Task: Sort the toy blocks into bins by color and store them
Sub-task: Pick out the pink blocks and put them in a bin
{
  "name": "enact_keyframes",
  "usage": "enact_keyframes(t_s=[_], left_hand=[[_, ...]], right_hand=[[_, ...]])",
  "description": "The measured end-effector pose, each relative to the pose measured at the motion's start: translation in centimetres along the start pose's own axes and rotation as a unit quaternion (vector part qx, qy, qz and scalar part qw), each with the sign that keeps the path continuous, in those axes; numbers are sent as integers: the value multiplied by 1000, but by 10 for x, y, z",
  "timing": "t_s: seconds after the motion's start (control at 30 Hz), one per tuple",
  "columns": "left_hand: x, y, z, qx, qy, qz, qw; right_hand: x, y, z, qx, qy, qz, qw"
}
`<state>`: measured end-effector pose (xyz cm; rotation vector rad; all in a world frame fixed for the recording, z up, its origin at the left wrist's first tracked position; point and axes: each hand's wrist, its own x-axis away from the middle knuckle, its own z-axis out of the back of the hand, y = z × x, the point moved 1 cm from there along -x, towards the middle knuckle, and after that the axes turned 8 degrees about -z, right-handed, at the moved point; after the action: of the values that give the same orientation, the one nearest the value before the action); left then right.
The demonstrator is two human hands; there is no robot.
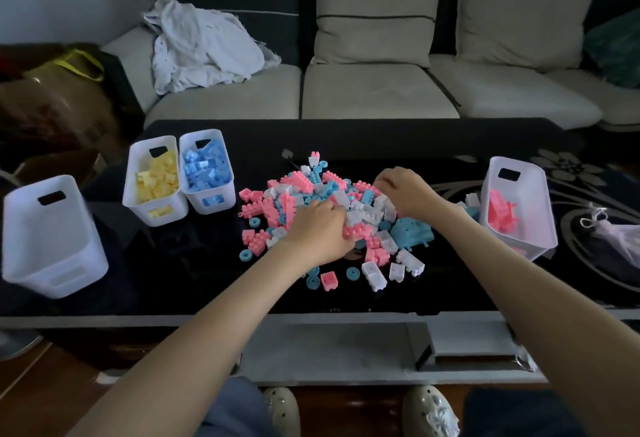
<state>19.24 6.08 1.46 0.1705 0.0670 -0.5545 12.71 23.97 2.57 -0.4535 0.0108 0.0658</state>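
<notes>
A heap of pink, white and teal toy blocks (301, 184) lies in the middle of the black table (180, 281). My left hand (318, 232) lies on the heap's near side with its fingers curled round pink blocks (349, 230). My right hand (405, 191) is at the heap's right, fingers curled down into the blocks; what it holds is hidden. A white bin with pink blocks (519, 208) stands at the right. A bin of yellow blocks (156, 180) and a bin of light-blue blocks (207, 173) stand at the left, with a white bin (52, 236) nearer me.
A sofa (363, 90) with a crumpled cloth (204, 45) runs behind the table. A plastic bag (616, 232) lies at the table's right edge. Loose white blocks (374, 274) and teal rings (313, 281) are scattered near the front. My feet (429, 412) are below the table.
</notes>
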Motion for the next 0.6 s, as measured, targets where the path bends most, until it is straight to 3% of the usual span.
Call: enact_keyframes(t_s=[0.23, 0.4, 0.6], left_hand=[[-15, -25, 4, 133, 24, 63, 989], [-30, -35, 0, 161, 37, 90, 982], [-44, -40, 2, 195, -1, 117, 974]], right_hand=[[-55, 5, -31, 153, -68, -108, 980], [-69, 5, -35, 59, -43, -110, 991], [-74, 7, -34, 21, -87, -51, 995]])
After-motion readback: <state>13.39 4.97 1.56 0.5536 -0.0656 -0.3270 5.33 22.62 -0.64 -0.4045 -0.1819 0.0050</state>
